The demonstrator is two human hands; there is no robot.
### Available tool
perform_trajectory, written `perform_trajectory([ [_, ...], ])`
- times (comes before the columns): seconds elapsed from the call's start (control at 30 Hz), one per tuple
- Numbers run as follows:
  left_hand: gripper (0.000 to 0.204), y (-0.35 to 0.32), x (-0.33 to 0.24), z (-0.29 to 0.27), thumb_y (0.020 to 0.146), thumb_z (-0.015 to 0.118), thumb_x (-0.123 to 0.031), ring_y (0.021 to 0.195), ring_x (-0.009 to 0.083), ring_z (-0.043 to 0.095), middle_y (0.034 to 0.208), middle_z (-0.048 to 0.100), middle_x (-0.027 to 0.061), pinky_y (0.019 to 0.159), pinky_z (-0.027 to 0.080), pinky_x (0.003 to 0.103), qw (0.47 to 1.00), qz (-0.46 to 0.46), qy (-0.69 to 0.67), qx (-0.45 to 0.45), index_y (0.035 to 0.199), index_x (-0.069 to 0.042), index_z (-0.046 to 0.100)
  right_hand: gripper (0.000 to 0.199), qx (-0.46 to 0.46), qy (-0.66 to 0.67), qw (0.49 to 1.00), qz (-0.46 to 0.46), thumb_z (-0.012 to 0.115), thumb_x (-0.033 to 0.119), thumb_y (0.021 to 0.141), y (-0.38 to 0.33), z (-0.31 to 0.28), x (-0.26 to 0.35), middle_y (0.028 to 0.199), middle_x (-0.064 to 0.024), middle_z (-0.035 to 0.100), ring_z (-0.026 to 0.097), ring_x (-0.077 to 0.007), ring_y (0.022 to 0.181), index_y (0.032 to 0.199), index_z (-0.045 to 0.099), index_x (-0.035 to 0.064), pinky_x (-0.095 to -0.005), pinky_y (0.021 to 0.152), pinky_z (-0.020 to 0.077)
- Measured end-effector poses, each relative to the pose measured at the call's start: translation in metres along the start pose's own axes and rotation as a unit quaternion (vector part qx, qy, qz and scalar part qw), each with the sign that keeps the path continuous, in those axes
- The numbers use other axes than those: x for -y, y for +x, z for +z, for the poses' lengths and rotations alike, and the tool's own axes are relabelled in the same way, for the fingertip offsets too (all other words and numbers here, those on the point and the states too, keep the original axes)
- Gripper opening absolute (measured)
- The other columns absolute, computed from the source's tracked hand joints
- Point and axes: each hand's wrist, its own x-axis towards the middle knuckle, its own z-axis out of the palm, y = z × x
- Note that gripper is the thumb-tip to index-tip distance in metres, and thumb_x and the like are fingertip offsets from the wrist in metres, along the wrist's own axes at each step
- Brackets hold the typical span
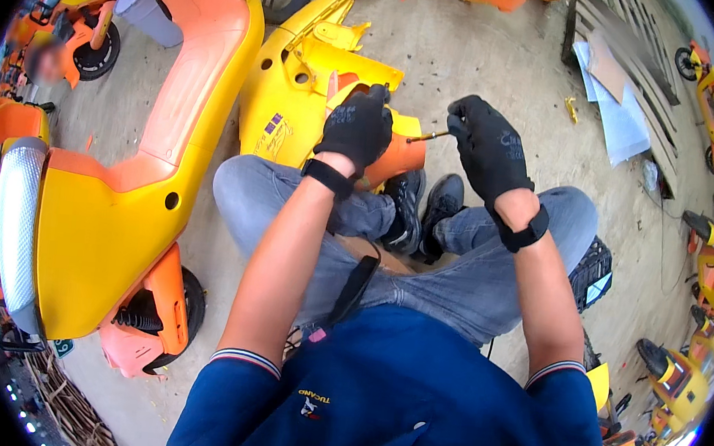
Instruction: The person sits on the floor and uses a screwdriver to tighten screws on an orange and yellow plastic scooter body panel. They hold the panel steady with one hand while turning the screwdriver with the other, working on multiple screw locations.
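My left hand (pixel 358 127), in a black glove, is closed over an orange plastic part (pixel 396 160) that shows on both sides of it. Between thumb and fingers of my gloved right hand (pixel 489 148) is a thin dark rod (pixel 429 137), like a screwdriver shaft. Its far end points left and lies over the orange part's edge. Behind my left hand, a yellow scooter body panel (pixel 278 101) with round holes rests on the ground. The fingertips of my left hand are partly hidden.
A yellow and orange scooter body (pixel 110 227) stands close on my left. Far right lie wooden pallets (pixel 636 43) with white sheets (pixel 617 118). A small yellow piece (pixel 571 110) is on the concrete floor. A black case (pixel 592 273) sits beside my right knee.
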Motion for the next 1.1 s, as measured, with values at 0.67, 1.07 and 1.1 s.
perform_trajectory([
  [0.67,0.023,0.000,0.001,-0.001,0.087,0.057,-0.014,0.093,0.0372,0.065,0.096,0.067,0.0207,0.080,0.051,0.045,0.999,0.036,0.012,-0.013,0.108,-0.005,0.060,0.015,-0.046,0.029,0.998,0.029,0.056,0.020,0.093,-0.004,0.009,-0.003,0.079,-0.0211,0.065,0.064,-0.0416,0.078,0.096,0.055,0.0058,-0.0471,0.066,0.0490],
  [1.07,0.024,0.000,-0.001,-0.003,0.087,0.056,-0.015,0.093,0.0367,0.065,0.097,0.067,0.0206,0.080,0.051,0.045,0.999,0.020,0.028,0.007,0.109,-0.005,0.060,0.014,-0.020,-0.003,0.999,0.026,0.055,0.018,0.093,-0.002,0.015,-0.005,0.090,-0.0201,0.065,0.063,-0.0388,0.087,0.100,0.058,0.0064,-0.0431,0.073,0.0507],
  [1.1,0.024,0.000,0.000,-0.003,0.087,0.057,-0.015,0.093,0.0367,0.065,0.097,0.067,0.0206,0.080,0.051,0.045,0.999,0.022,0.029,0.004,0.109,-0.005,0.060,0.014,-0.017,0.016,0.999,0.025,0.056,0.017,0.092,-0.003,0.015,-0.007,0.092,-0.0196,0.064,0.063,-0.0387,0.088,0.101,0.059,0.0063,-0.0425,0.075,0.0508],
])
